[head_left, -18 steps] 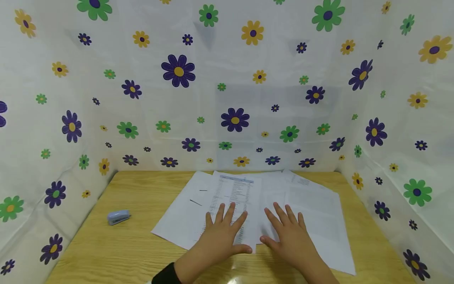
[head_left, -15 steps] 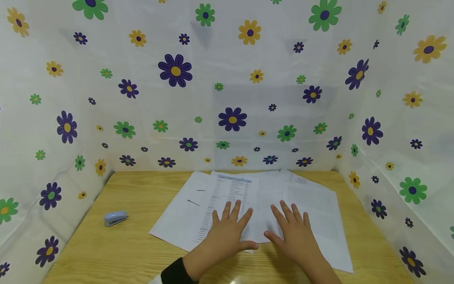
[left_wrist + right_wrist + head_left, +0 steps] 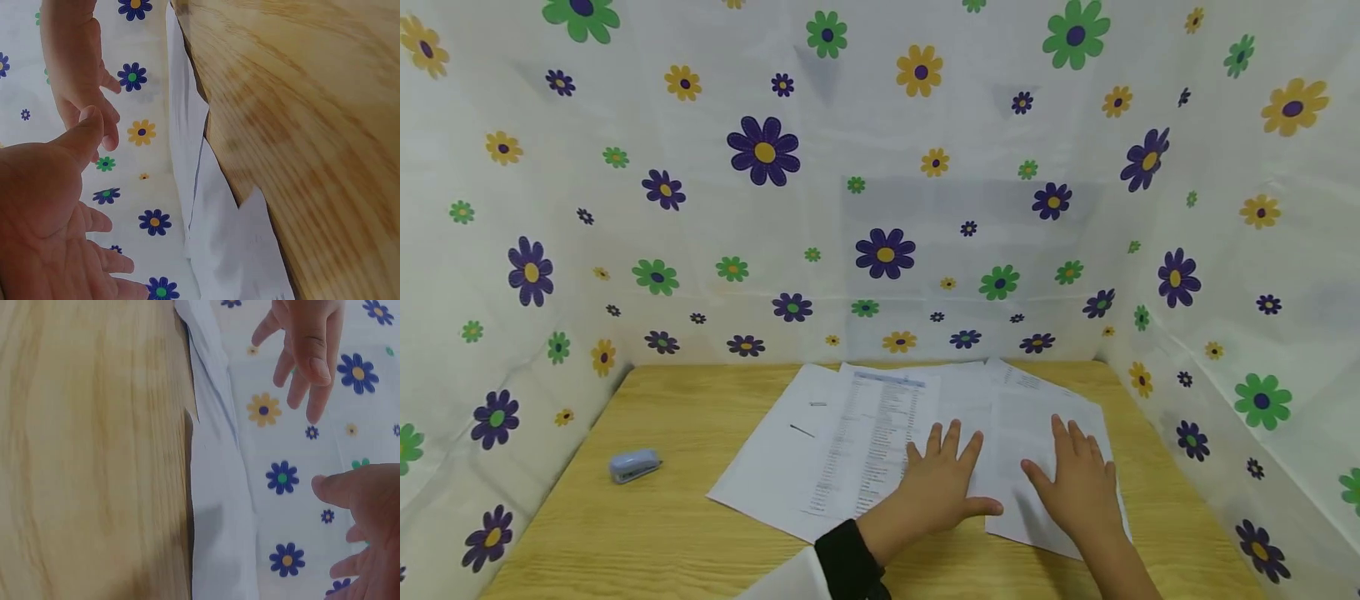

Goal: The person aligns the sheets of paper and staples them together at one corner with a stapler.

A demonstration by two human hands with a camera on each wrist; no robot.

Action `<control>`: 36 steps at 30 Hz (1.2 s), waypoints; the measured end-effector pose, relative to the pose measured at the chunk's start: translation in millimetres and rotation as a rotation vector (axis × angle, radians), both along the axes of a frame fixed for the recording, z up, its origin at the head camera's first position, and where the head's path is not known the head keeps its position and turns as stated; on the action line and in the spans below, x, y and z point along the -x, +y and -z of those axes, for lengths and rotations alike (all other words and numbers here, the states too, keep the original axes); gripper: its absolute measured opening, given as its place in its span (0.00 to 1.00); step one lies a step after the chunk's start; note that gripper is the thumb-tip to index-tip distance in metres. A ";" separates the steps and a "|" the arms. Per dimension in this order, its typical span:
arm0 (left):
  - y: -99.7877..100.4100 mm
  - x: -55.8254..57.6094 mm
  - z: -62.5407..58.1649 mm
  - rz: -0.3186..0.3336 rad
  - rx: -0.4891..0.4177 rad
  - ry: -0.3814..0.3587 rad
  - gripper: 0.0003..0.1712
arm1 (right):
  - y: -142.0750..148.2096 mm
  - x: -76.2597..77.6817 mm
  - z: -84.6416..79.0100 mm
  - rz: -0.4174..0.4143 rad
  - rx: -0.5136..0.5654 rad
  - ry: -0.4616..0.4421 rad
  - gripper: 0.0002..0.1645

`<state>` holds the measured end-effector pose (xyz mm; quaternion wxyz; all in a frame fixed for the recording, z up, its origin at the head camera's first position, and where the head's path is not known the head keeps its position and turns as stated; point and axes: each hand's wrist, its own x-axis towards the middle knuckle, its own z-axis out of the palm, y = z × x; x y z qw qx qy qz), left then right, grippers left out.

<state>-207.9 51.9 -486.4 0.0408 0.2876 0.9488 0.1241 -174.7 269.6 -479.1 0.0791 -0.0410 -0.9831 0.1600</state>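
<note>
Several white paper sheets lie overlapping on the table, fanned out side by side. A printed sheet (image 3: 880,417) with columns of text is near the middle, and a sheet with two short dark marks (image 3: 767,467) is at its left. My left hand (image 3: 936,492), fingers spread, hovers over the printed sheet's right side, palm down. Over the right-hand sheet (image 3: 1018,450) is my right hand (image 3: 1081,487), fingers straight and thumb out. In the left wrist view, the paper edges (image 3: 219,231) sit below my hands, apart from the fingers. Neither hand holds anything.
A small light-blue stapler (image 3: 634,465) rests on the wooden table (image 3: 625,533) at the left. A white curtain (image 3: 820,200) printed with flowers stands around the table at the back and both sides.
Both hands have shifted right across the papers, the right hand farther, so more of the printed sheet shows. The head view has swung slightly right.
</note>
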 end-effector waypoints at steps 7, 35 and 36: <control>27.1 7.2 3.1 -0.039 0.001 -0.007 0.59 | 28.8 11.9 -0.7 0.192 0.129 -0.131 0.57; 87.9 16.7 11.0 -0.419 -0.205 -0.203 0.49 | 81.2 19.5 16.4 0.494 0.312 -0.378 0.53; 88.7 16.8 11.1 -0.419 -0.200 -0.191 0.48 | 80.7 20.5 16.3 0.494 0.318 -0.374 0.53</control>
